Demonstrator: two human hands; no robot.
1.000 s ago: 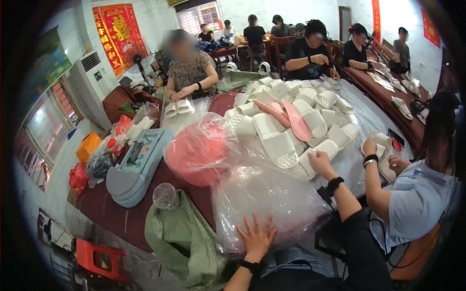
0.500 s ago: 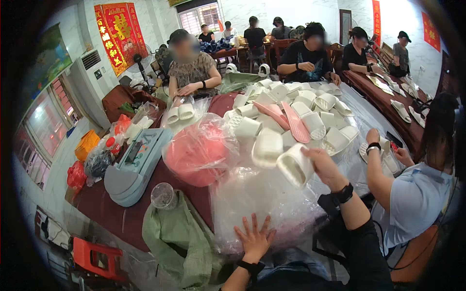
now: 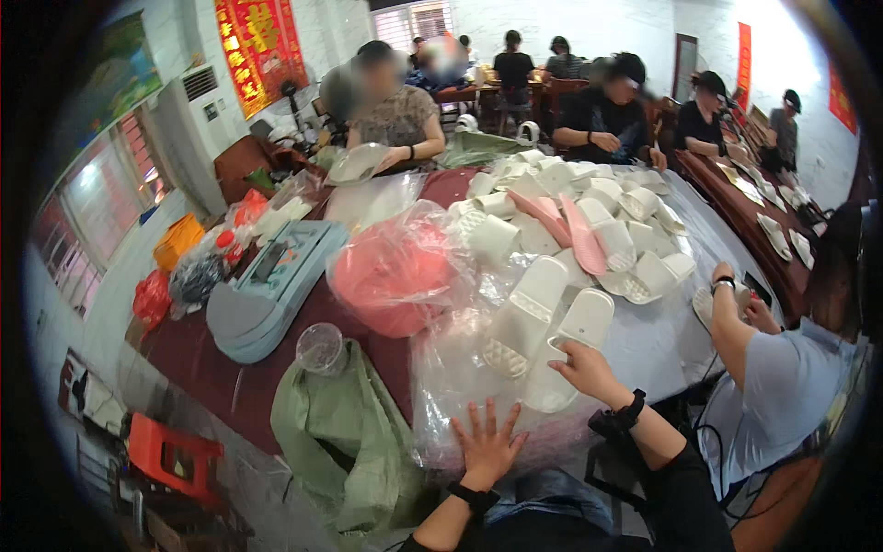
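My left hand (image 3: 487, 446) lies flat with fingers spread on a stack of clear plastic bags (image 3: 451, 386) at the table's near edge. My right hand (image 3: 589, 373) is closed on the side of a white slipper (image 3: 579, 327), which is tilted over the plastic. Beside it, to the left, is a second white slipper (image 3: 529, 299), its long face turned up and a textured part at its near end. Whether my right hand also touches that one I cannot tell. Just beyond both lies a heap of white slippers (image 3: 644, 239) with a pink pair (image 3: 584, 235) among them.
A red bundle in clear plastic (image 3: 391, 281) and a grey-blue device (image 3: 276, 285) stand on the left. Nearer are a clear plastic cup (image 3: 320, 350) and a green woven sack (image 3: 345, 442). A red stool (image 3: 175, 455) is at lower left. Co-workers sit around the table, one close at right.
My right hand has come down toward me, and the two white slippers now show their length over the plastic. My left hand stays spread. The person across has lifted a white slipper pair in plastic.
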